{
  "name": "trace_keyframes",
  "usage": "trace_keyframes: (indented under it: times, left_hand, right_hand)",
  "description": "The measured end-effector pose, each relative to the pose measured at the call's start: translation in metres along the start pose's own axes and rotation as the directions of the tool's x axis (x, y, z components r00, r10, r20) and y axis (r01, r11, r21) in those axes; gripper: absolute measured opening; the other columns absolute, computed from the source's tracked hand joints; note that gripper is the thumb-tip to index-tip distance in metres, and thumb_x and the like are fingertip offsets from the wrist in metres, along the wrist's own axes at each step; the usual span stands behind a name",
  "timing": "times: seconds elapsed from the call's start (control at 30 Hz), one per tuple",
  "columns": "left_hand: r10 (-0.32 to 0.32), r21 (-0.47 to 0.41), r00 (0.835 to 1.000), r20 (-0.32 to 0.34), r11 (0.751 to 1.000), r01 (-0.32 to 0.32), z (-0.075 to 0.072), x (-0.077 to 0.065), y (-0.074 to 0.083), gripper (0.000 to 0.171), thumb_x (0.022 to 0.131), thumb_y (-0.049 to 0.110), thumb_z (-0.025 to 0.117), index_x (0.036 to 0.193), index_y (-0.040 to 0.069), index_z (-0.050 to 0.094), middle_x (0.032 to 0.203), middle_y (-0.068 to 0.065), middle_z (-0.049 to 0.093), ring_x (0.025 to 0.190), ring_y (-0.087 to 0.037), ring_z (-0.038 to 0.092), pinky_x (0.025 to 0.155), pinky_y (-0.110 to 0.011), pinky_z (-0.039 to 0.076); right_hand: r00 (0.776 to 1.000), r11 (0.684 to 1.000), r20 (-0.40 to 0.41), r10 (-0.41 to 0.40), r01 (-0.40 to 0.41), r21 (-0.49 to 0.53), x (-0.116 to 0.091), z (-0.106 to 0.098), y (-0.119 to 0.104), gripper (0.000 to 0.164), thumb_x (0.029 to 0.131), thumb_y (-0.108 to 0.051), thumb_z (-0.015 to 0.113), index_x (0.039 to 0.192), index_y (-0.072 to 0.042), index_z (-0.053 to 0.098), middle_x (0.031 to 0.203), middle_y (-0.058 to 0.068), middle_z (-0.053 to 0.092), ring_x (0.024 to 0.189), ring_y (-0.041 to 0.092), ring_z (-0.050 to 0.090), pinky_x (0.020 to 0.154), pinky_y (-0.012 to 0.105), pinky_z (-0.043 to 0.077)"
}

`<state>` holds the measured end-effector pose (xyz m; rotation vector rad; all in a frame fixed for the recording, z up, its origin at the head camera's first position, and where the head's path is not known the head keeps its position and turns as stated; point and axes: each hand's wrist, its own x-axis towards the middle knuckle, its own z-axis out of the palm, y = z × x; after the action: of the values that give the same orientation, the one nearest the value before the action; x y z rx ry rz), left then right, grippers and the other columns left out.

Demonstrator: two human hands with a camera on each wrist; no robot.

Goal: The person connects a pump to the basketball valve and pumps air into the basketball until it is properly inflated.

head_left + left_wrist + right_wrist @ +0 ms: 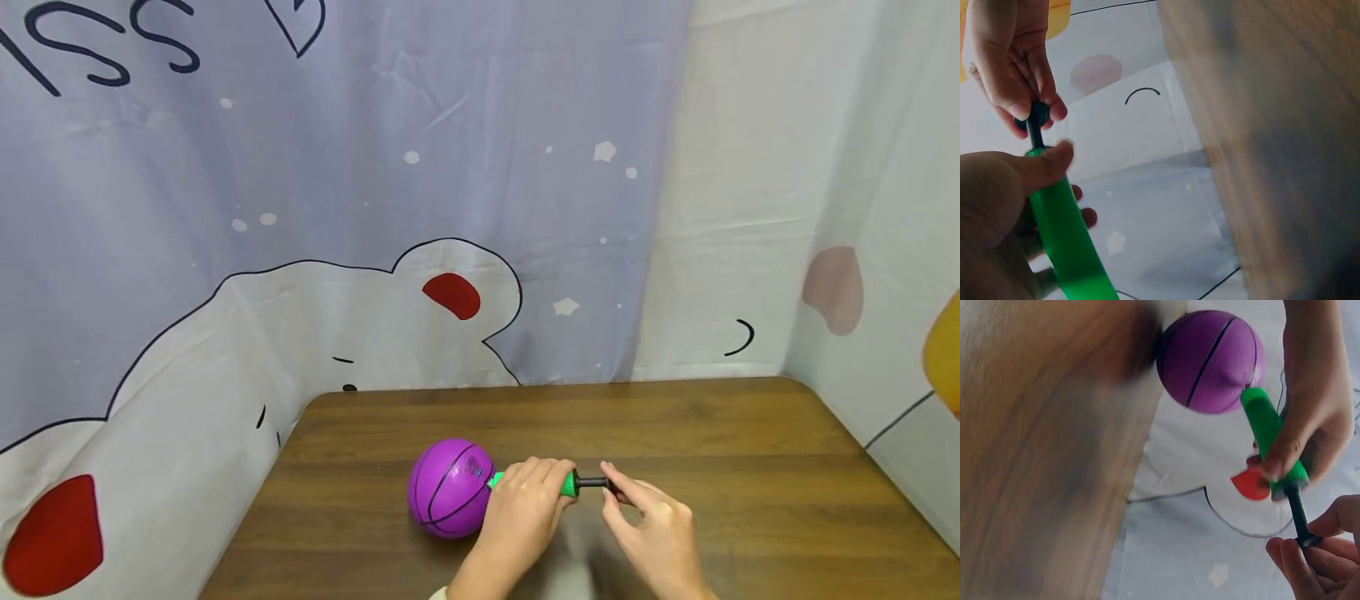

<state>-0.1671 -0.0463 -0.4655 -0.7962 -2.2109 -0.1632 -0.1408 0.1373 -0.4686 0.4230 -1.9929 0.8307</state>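
A purple ball with black seam lines sits on the wooden table. Against its right side is the tip of a green hand pump, lying roughly level; the ball dimples slightly where they meet. My left hand grips the green barrel, fingers wrapped over it. With thumb and fingertips my right hand pinches the black handle at the pump's other end. A short length of black rod shows between barrel and handle. Whether a needle joins pump and ball is too small to tell.
The brown wooden table has its far edge against a printed cloth hanging behind. More of the cloth hangs at the left and right sides of the table.
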Motion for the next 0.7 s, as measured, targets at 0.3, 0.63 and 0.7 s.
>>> trace_keyframes:
  times: [0.3,0.63,0.7]
  left_hand:
    - [-0.084,0.082,0.996,-0.012,0.993,0.085,-0.002,-0.003,-0.004,0.045,0.075,0.016,0.087,0.117,0.016,0.071,0.115,0.001,0.074,0.102,-0.016,0.071,0.098,-0.035,0.055]
    - [-0.024,0.035,0.986,-0.168,0.999,0.03,0.006,-0.007,-0.009,0.029,0.083,0.01,0.07,0.112,0.009,0.074,0.104,-0.005,0.076,0.097,-0.02,0.073,0.092,-0.037,0.058]
    - [-0.013,0.056,0.984,-0.179,0.998,0.024,0.006,-0.008,-0.008,0.026,0.085,0.009,0.064,0.109,0.009,0.075,0.102,-0.005,0.076,0.095,-0.02,0.073,0.091,-0.037,0.059]
  right_hand:
    - [0.994,0.994,-0.068,0.09,-0.093,-0.051,0.009,-0.027,0.02,0.037,0.068,0.005,0.076,0.102,-0.008,0.081,0.081,0.004,0.078,0.068,-0.004,0.069,0.047,0.008,0.038]
    - [0.989,0.99,-0.081,0.12,-0.125,-0.066,0.006,-0.031,0.026,0.037,0.068,0.006,0.077,0.102,-0.009,0.081,0.083,0.007,0.078,0.072,-0.012,0.066,0.04,0.006,0.028]
    - [0.992,0.993,-0.083,0.093,-0.098,-0.059,0.004,-0.026,0.022,0.037,0.068,0.006,0.077,0.102,-0.008,0.081,0.084,0.007,0.078,0.07,-0.006,0.069,0.047,0.005,0.039]
